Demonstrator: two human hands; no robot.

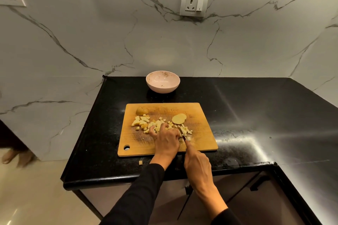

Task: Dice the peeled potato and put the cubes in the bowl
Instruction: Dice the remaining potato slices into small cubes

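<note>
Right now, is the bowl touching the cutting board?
Apart. The head view shows a strip of black counter between the pink bowl and the far edge of the cutting board.

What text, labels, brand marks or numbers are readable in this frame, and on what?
None readable.
Wall socket: its switch carries a small mark, too small to read.
Bowl: only specks inside, no print.
Cutting board: no lettering, only wear marks.
Knife, held in the right hand: no brand mark can be made out on the blade.
</note>
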